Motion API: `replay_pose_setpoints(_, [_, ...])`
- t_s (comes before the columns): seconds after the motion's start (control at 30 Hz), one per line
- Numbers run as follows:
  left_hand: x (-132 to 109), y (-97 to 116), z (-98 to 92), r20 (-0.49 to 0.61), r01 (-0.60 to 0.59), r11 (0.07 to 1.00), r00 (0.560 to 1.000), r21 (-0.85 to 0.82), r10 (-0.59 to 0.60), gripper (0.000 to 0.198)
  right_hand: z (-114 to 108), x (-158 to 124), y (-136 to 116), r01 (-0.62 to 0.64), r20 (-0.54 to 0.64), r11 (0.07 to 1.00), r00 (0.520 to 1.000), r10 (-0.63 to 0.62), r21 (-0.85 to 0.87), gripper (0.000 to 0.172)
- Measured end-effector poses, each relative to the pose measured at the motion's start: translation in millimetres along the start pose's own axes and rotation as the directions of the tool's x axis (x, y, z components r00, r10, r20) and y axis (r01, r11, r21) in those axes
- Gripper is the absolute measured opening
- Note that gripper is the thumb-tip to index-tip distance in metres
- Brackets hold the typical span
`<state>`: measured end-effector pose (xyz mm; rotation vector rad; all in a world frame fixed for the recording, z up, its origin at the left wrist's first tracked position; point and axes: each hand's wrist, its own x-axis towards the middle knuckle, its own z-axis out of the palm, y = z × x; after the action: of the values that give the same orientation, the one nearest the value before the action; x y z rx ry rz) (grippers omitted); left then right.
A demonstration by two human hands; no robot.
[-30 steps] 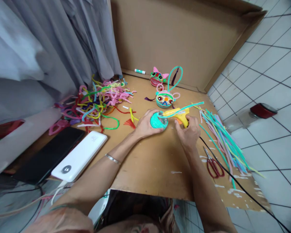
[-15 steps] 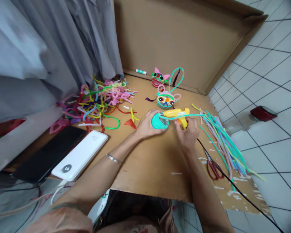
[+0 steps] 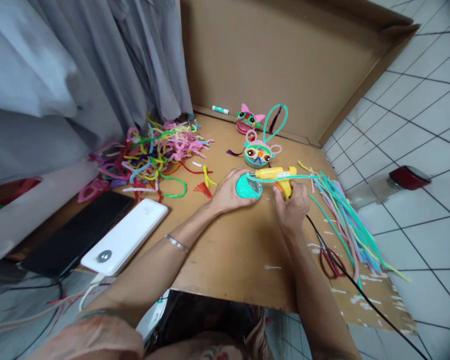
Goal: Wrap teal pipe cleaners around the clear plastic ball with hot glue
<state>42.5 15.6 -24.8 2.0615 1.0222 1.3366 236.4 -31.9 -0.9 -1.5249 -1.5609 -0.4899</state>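
Note:
My left hand is closed around a small round shape wrapped in teal pipe cleaner, which rests on the cardboard sheet. My right hand grips a yellow glue gun by its handle. The gun's nozzle points left at the top of the teal shape. A loose teal pipe cleaner strand runs from the shape to the right, over the gun.
Two finished pipe-cleaner faces stand behind the hands. A heap of mixed pipe cleaners lies left, a straight bundle right. Red scissors and the gun's black cord lie near the right forearm. A white power bank and a black phone sit at left.
The glue gun has tilted to lie level and its nozzle has come closer to the teal shape. The loose teal strand has dropped flatter. Both hands stay in place.

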Motion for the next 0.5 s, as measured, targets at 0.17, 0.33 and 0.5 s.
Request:
replay_pose_setpoints(0.17, [0,1,0.1,-0.002,-0.001,1.0,1.0,0.003,0.001,0.077,-2,2,0,0.015,-0.01,1.0,1.0,-0.015,0.005,0.035])
replay_pose_setpoints(0.33, [0,4,-0.9,-0.002,-0.006,1.0,1.0,-0.019,0.006,0.075,-7,5,0,0.036,0.002,0.999,0.999,-0.036,0.033,0.032])
replay_pose_setpoints(0.5, [1,3,-0.8,0.011,-0.02,0.999,1.0,-0.027,0.02,0.075,-11,9,2,0.04,0.039,0.998,0.998,-0.042,0.051,0.026])
